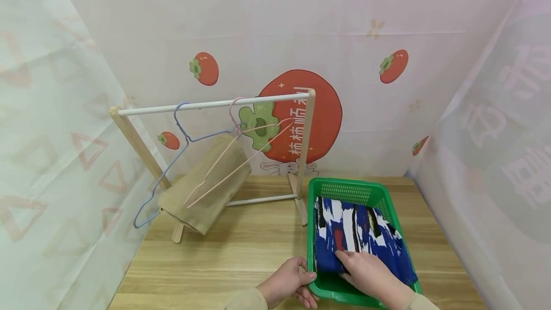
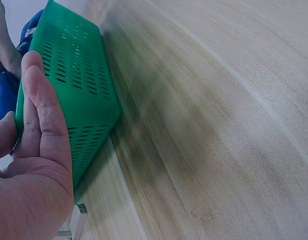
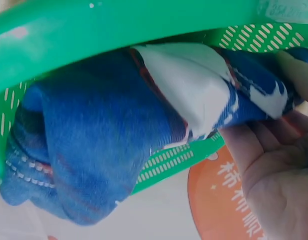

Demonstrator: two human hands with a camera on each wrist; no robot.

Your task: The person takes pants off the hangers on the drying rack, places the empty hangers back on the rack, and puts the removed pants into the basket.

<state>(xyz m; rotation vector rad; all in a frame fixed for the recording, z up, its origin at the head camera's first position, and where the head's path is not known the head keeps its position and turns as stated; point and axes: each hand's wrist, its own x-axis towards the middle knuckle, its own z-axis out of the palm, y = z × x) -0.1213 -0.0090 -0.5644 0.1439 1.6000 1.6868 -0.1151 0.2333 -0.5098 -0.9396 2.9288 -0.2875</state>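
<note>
- Right hand: inside the basket, pinching the near edge of the blue, white and black printed fabric piece, thumb above, fingers under.
- Left hand: thumb over the rim of the green perforated plastic basket, fingers along its outside, so the rim is pinched.
- Fabric position: in the basket, mostly beyond the right hand; basket on the wood-grain table, just right of the left hand.
- Handling (judged): light, soft, floppy, not fragile, little slip; folded layers may slide apart. Best hold: near edge, all layers between thumb and fingers.
- Left wrist view: straight fingers against the slotted outer wall, largely hidden in the head view.
- Right wrist view: fingers beneath the fabric and a drooping folded end; head view shows mainly its top.
</note>
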